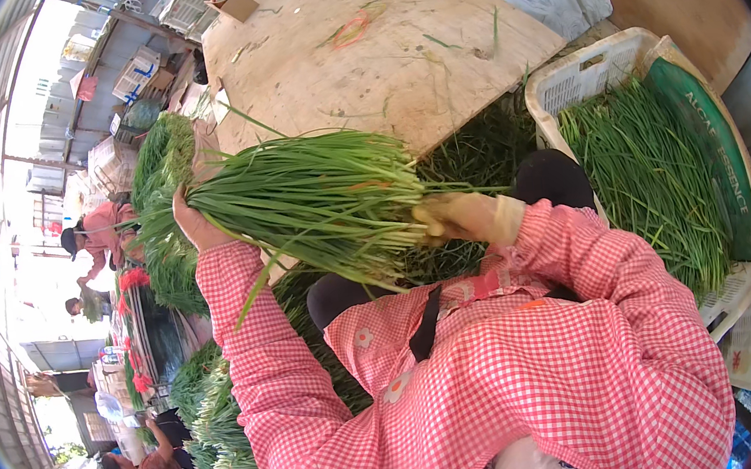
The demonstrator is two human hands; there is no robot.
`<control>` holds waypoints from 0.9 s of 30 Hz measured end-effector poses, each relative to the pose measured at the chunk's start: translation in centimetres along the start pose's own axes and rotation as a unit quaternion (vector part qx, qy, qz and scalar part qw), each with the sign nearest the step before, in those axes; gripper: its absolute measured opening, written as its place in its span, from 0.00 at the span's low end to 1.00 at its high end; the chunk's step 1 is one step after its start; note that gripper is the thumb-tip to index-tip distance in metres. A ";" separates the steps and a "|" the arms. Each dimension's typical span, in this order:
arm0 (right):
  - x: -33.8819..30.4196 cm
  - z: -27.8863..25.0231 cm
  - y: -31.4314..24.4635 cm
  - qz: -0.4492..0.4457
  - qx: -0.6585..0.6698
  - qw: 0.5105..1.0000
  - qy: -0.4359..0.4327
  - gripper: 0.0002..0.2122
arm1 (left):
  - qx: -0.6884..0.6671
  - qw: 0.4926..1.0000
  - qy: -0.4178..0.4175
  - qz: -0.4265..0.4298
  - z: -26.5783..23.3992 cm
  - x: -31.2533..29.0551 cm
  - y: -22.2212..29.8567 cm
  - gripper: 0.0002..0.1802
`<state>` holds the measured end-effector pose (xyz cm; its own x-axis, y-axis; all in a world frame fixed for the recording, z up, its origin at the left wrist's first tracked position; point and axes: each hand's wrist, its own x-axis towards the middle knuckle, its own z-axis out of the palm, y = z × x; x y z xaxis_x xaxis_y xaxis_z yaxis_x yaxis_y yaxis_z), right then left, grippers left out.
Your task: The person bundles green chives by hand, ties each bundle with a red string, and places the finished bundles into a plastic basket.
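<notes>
Greens bdl [315,195] x1 b/w 2 hands [194,222]

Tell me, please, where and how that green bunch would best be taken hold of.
I'd probably take the bunch by its narrow leafy part, coming from the left, as the left hand does: it gathers there to a graspable width, whereas the pale stem ends near the right hand spread wide.

Wooden board [312,84]: orange bands [352,28], scattered green leaves [442,42]; cardboard box [235,6] at far corner.
</notes>
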<state>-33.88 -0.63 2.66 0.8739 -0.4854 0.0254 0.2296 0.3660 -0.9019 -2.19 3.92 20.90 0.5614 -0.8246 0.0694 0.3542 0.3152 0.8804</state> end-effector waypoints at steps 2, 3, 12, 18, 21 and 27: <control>-1.0 -2.6 2.2 0.127 0.213 0.968 0.031 0.09 | 0.012 1.000 -0.009 0.008 -0.6 -1.0 1.0 0.18; -1.8 -4.1 2.8 0.126 0.288 0.947 0.065 0.09 | 0.001 1.000 0.002 0.013 -0.6 -1.2 1.3 0.18; 2.3 -0.2 -1.1 0.133 0.195 0.971 0.041 0.16 | -0.036 0.999 0.020 0.029 -3.2 -0.2 1.2 0.18; 2.4 5.3 -0.8 0.029 0.062 0.992 -0.106 0.19 | 0.049 0.993 0.040 0.095 -4.0 -0.2 1.2 0.12; 2.8 2.5 5.2 -0.190 -0.514 0.823 -0.145 0.23 | -0.048 0.994 -0.054 0.081 -1.7 -1.2 0.9 0.12; -0.5 -1.8 4.7 0.350 -0.666 0.591 -0.291 0.22 | -0.127 0.974 -0.154 0.103 -2.6 0.0 3.2 0.11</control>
<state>-34.00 -0.14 -2.37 0.6432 -0.0885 -0.7605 -0.4783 -0.8221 -0.3089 0.87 6.16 22.44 0.4032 -0.8210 0.4043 0.4533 0.5629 0.6911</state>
